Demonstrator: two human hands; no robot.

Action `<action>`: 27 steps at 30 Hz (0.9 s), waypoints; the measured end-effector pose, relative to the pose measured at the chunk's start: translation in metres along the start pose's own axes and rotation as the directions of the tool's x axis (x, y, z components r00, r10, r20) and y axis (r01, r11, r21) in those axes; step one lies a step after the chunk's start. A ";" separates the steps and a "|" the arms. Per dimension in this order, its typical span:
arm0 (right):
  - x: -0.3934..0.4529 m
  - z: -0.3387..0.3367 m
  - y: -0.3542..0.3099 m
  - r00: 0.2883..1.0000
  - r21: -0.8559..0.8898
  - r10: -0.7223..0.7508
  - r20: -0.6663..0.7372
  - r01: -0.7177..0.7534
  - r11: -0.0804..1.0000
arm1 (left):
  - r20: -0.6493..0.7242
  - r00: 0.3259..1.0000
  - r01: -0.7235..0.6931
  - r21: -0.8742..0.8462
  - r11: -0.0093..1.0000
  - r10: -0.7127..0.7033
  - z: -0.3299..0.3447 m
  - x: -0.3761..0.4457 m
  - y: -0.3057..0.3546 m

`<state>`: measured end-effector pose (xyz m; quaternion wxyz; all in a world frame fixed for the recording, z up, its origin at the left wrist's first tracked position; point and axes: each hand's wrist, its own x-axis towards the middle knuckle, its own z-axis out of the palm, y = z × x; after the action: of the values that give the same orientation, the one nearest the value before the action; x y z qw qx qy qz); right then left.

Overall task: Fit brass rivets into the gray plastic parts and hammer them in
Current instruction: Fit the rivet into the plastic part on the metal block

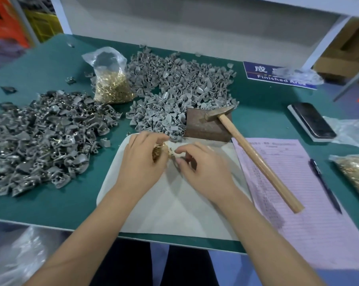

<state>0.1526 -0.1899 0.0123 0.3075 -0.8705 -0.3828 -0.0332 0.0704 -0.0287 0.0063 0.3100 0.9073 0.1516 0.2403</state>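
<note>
My left hand (140,159) cups a small heap of brass rivets (157,152) over the white mat (174,203). My right hand (203,164) is beside it, fingers curled round a gray plastic part (177,165) that is mostly hidden under the palm. A pile of light gray plastic parts (180,89) lies behind the mat, and a darker pile of parts with rivets (44,139) spreads on the left. A clear bag of brass rivets (112,83) stands between the piles. The hammer (255,157) rests with its head on a rusty metal block (205,126).
A pink form (310,203) with a pen (325,184) lies right of the mat. A phone (314,120) sits on a white pad at the right, a second rivet bag (358,174) at the right edge, a blue sign (277,76) behind.
</note>
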 end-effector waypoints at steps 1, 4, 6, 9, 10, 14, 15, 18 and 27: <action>0.002 0.002 -0.001 1.000 -0.033 -0.013 0.024 0.014 0.999 | -0.021 1.000 0.007 -0.030 1.000 -0.008 0.000 0.001 -0.002; 0.008 0.007 -0.002 0.998 -0.105 -0.023 0.052 0.028 0.994 | -0.027 1.000 0.009 -0.032 0.999 -0.010 0.002 0.001 -0.004; 0.011 0.009 0.000 0.999 -0.092 -0.010 0.047 0.014 0.996 | -0.029 1.000 -0.002 -0.026 1.000 0.001 0.003 0.001 -0.005; 0.015 0.011 0.001 0.999 -0.047 -0.001 0.036 0.003 0.999 | -0.042 0.999 -0.020 -0.020 1.000 0.019 0.004 0.002 -0.006; 0.017 0.011 0.000 0.999 -0.033 -0.001 0.034 0.002 0.999 | -0.042 0.999 -0.022 -0.016 1.000 0.022 0.005 0.002 -0.006; 0.025 0.014 -0.004 0.999 -0.036 0.029 0.016 -0.028 0.999 | -0.042 0.999 -0.021 -0.004 1.000 0.021 0.005 0.002 -0.007; 0.025 0.015 -0.005 0.999 -0.058 0.040 0.020 -0.039 0.998 | -0.043 0.999 -0.018 0.002 1.000 0.018 0.004 0.002 -0.006; 0.025 0.015 -0.003 0.996 -0.004 0.085 -0.012 -0.085 0.996 | -0.035 0.999 0.005 0.024 1.000 -0.004 0.004 0.005 -0.004; 0.023 0.000 0.013 0.909 0.485 0.297 -0.291 -0.127 0.865 | 0.132 0.989 -0.109 0.317 0.942 0.070 0.012 0.049 0.019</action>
<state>0.1783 -0.1817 0.0122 0.5689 -0.7903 -0.2180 -0.0652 0.1203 -0.0278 0.0271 0.1542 0.9644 0.1287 0.1719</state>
